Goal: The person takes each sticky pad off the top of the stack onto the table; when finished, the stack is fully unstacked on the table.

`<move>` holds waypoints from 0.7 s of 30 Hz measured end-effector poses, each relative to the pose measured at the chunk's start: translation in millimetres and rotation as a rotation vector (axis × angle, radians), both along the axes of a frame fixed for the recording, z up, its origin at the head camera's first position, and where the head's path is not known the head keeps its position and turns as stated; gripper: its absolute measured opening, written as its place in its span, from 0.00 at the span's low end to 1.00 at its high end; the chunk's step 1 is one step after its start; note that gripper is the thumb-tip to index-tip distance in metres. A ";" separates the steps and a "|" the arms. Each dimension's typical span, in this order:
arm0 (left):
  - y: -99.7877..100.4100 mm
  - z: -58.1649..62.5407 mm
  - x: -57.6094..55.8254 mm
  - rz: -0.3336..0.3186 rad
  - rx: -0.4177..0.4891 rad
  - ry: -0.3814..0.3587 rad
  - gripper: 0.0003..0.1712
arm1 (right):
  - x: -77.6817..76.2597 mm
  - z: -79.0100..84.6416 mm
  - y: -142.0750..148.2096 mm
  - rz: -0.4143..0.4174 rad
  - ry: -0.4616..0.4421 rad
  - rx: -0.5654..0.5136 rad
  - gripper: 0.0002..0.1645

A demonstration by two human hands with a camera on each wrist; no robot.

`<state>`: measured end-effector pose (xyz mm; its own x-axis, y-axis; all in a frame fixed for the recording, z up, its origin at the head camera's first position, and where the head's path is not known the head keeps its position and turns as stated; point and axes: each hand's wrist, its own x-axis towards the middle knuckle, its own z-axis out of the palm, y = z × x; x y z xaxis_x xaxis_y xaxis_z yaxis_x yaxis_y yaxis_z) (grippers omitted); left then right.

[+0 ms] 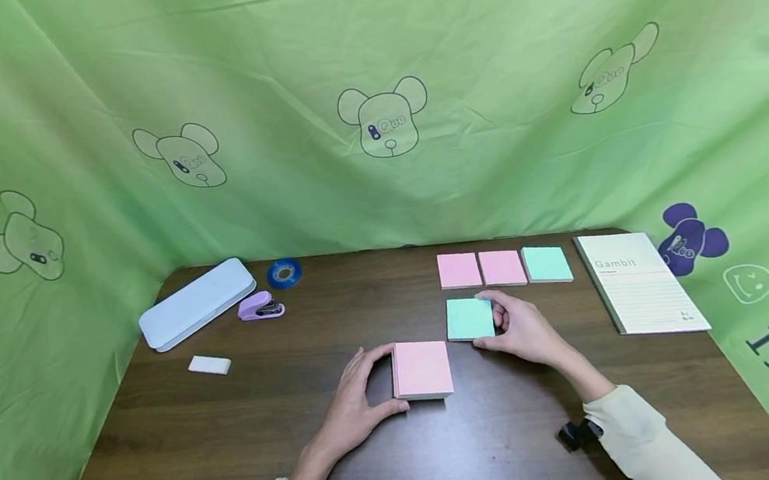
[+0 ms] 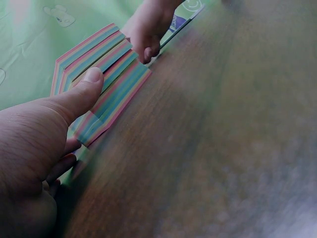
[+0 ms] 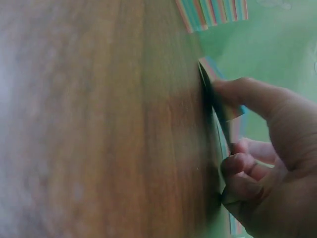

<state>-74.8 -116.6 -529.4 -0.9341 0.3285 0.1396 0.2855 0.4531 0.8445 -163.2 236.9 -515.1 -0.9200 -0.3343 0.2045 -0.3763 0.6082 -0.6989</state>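
Note:
My left hand (image 1: 349,412) grips a stack of sticky note pads (image 1: 422,369) by its left side, a pink pad on top. In the left wrist view the thumb presses on the striped layers of the stack (image 2: 119,91), which lie slightly out of line. My right hand (image 1: 528,330) pinches a mint sticky note pad (image 1: 469,319) at its right edge, just behind and right of the stack. The right wrist view shows that pad tilted against the table top, its underside dark. Behind it stand two pink pads (image 1: 459,270) (image 1: 502,268) and a mint pad (image 1: 546,264) in a row.
A white notebook (image 1: 642,283) lies at the right edge. To the left are a light blue case (image 1: 197,303), a purple stapler (image 1: 260,306), a roll of blue tape (image 1: 284,273) and a white eraser (image 1: 209,365). Green cloth (image 1: 295,194) hangs round the wooden table (image 1: 202,447).

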 end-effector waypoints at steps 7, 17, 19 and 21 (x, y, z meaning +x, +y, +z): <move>-0.2 0.2 0.4 -0.001 0.005 -0.002 0.51 | -11.5 -24.6 10.4 -0.025 0.026 0.084 0.51; -0.3 0.7 0.8 -0.007 0.009 -0.008 0.51 | -15.5 -20.0 11.0 -0.002 0.027 0.073 0.50; -0.2 1.0 0.6 -0.008 0.009 -0.005 0.51 | -15.4 -19.6 10.7 -0.004 0.024 0.076 0.49; -0.1 1.1 0.5 -0.008 0.009 -0.004 0.51 | -14.3 -17.8 9.6 -0.007 0.022 0.076 0.51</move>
